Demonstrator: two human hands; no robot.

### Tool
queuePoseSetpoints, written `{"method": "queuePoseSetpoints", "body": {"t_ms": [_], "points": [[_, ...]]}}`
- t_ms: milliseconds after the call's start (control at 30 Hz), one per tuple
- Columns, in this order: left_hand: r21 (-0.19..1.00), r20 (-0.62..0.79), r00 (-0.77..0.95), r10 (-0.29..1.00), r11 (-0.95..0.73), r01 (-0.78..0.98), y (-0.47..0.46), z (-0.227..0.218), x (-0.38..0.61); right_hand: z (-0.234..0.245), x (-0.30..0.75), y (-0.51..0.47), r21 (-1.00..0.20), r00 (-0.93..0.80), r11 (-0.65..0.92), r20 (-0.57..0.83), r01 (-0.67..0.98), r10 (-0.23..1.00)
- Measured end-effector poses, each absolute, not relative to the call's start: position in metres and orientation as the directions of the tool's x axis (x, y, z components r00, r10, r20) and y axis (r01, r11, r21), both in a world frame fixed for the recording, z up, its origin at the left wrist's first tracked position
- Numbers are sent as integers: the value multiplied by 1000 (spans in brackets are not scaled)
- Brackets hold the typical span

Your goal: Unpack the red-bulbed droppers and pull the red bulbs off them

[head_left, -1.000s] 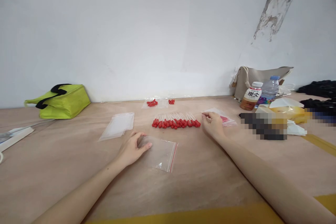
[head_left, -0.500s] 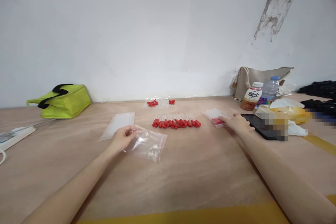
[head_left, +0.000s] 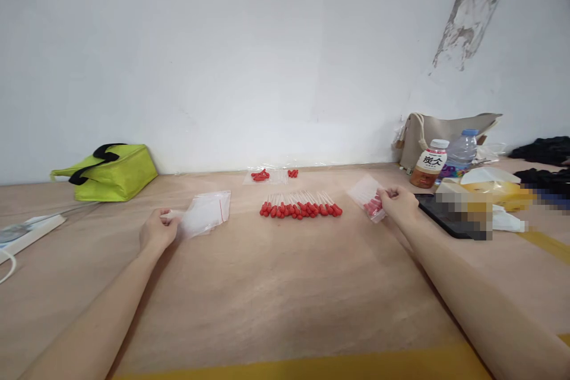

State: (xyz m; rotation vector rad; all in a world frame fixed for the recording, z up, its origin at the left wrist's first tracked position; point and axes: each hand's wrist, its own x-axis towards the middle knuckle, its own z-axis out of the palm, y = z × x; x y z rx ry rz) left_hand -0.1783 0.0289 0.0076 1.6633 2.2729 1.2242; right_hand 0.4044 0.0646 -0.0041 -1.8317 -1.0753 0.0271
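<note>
Both pinching, left hand [head_left: 159,230] has moved its clear bag [head_left: 203,215] leftward; right hand [head_left: 399,205] now holds a red-filled bag [head_left: 369,199].

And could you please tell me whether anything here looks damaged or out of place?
The white wall looks damaged at upper right: a slanting patch there is rough and grey-brown, unlike the smoother surface around it. The red-tipped sticks lie in a fairly tidy row.
</note>
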Motion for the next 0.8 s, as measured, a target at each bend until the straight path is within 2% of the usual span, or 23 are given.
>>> {"method": "queuePoseSetpoints", "body": {"t_ms": [67,133,200,233,267,333,433,467,567,667,800], "points": [[573,422,-454,785,157,804,25,9,-175,2,399,66,-827,648,65,483,558,589],[496,509,-466,724,195,846,19,15,-166,12,389,64,-865,672,315,502,390,544],[397,620,-429,657,210,894,11,23,-152,24,373,57,-852,620,500,477,154,623],[343,669,-394,630,209,916,8,27,-143,29,361,51,-850,545,526,454,28,705],[303,707,-353,613,188,934,4,30,-134,32,348,44,-860,435,501,418,-91,797],[286,750,-293,593,109,952,0,35,-113,34,318,27,-915,158,324,293,-240,943],[276,772,-134,622,-137,951,-8,34,-79,23,273,6,-968,-194,41,91,-247,977],[268,762,-51,645,-242,933,-12,33,-67,18,260,2,-972,-249,16,76,-234,965],[289,615,290,733,-552,782,-29,28,-29,3,236,-2,-986,-347,26,83,-166,934],[340,385,588,712,-701,627,-45,24,0,-6,228,0,-994,-373,48,80,-94,924],[406,251,696,672,-726,555,-49,18,13,-8,232,-5,-996,-371,12,43,-86,928]]}}
